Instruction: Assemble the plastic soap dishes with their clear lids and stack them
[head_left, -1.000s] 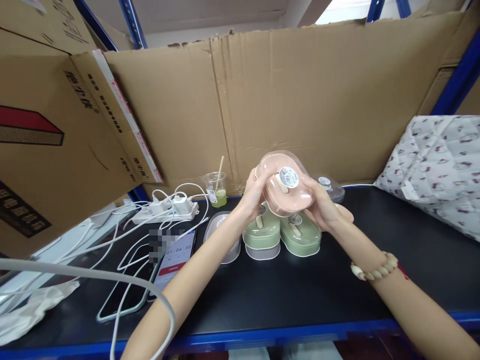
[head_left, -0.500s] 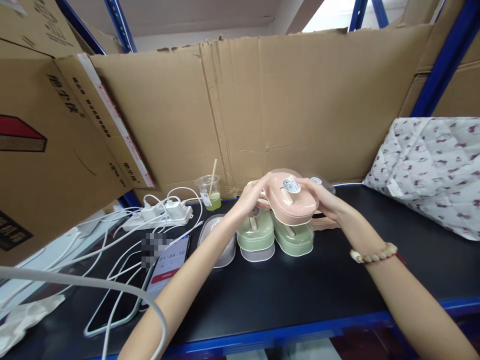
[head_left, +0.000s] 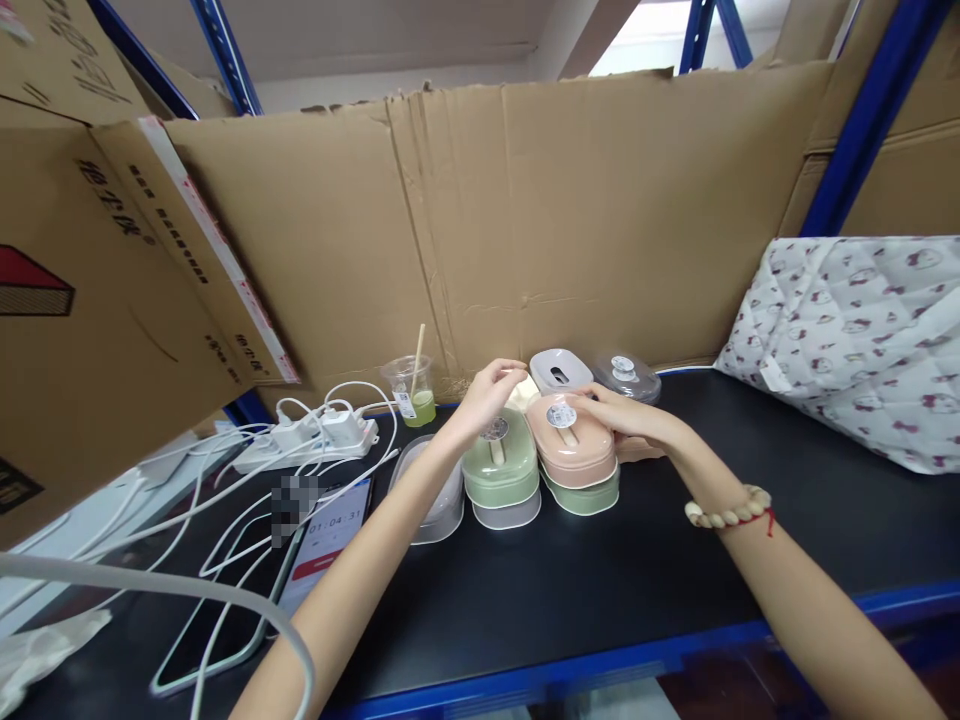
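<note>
A pink oval plastic box (head_left: pixel 579 455) with a clear cover and a round sticker sits on a green box (head_left: pixel 589 497). My right hand (head_left: pixel 626 415) is at its right rear edge, fingers closed on it. My left hand (head_left: pixel 491 395) is raised behind another green box (head_left: pixel 501 472), off the pink box, with bent fingers apart and nothing visible in them. That green box rests on a grey box (head_left: pixel 508 513). Another grey box (head_left: pixel 442 515) is partly behind my left forearm. A pale grey piece with a slot (head_left: pixel 561 370) and a cream piece (head_left: pixel 523 393) lie behind.
A clear domed cover (head_left: pixel 628 378) lies behind my right hand. Left are a drink cup (head_left: pixel 420 405) with a straw, a power strip (head_left: pixel 349 440), cables and phones (head_left: pixel 322 540). Cardboard (head_left: pixel 480 240) walls the back; a patterned quilted bag (head_left: pixel 847 340) stands right.
The pink box has come down onto the green box. My left hand has let go of it and moved left. The grey slotted piece and the clear cover behind now show more fully.
</note>
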